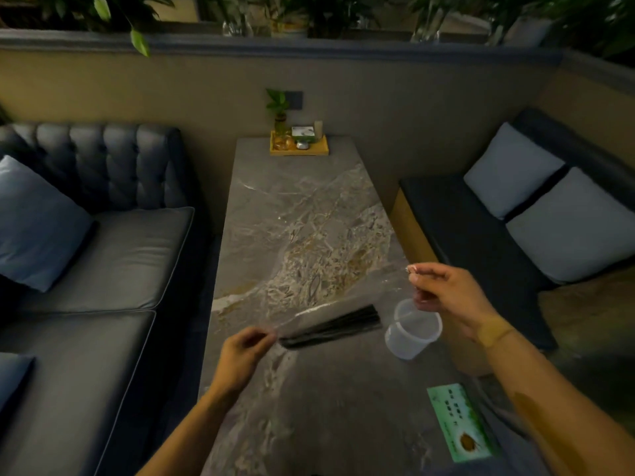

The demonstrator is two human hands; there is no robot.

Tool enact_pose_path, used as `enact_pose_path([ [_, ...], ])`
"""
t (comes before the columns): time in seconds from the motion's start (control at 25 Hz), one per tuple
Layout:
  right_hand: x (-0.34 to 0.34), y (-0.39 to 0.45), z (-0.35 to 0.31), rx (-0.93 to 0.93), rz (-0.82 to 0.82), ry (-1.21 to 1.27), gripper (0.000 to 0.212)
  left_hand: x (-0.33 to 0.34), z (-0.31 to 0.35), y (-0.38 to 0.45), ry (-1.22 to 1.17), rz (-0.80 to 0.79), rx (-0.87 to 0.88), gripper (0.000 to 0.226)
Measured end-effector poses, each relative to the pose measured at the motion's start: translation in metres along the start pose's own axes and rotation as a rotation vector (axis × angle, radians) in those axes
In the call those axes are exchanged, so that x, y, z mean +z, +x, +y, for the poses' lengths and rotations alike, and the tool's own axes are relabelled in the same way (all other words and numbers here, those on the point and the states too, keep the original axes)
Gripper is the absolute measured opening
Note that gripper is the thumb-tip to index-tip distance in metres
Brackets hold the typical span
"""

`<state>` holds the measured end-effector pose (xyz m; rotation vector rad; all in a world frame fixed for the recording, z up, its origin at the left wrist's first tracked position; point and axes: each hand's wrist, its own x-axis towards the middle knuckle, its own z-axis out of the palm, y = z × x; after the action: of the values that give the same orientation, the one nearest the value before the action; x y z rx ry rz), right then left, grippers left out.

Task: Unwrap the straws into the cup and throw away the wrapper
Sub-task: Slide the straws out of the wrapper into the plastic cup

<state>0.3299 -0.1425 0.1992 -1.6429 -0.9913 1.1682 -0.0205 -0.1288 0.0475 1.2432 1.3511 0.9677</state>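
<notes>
A bundle of several black straws (331, 327) lies inside a clear plastic wrapper (343, 293), held stretched above the marble table (309, 207). My left hand (242, 352) pinches the wrapper's near left end. My right hand (450, 293) pinches its far right corner, raised higher. An empty translucent plastic cup (412, 329) stands on the table just below my right hand, to the right of the straws.
A green printed card (462, 420) lies at the table's near right edge. A wooden tray (299, 147) with a small plant and bottles sits at the far end. A grey sofa (103, 252) is on the left, a dark bench (481, 235) with pale cushions on the right.
</notes>
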Motion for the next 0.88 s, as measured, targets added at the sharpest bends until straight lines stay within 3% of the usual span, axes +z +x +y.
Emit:
enact_pose_path([
  [0.16,-0.031,0.004,0.019,0.076,0.009,0.005,0.023,0.008,0.041,0.015,-0.004,0.037,0.104,0.008],
  [0.4,-0.045,0.016,0.044,0.122,0.002,0.077,0.022,0.019,0.077,0.018,0.170,0.026,0.265,0.012],
  [0.88,-0.060,0.049,0.078,0.182,-0.004,0.095,0.022,0.043,0.116,0.024,0.340,0.052,0.327,0.017],
])
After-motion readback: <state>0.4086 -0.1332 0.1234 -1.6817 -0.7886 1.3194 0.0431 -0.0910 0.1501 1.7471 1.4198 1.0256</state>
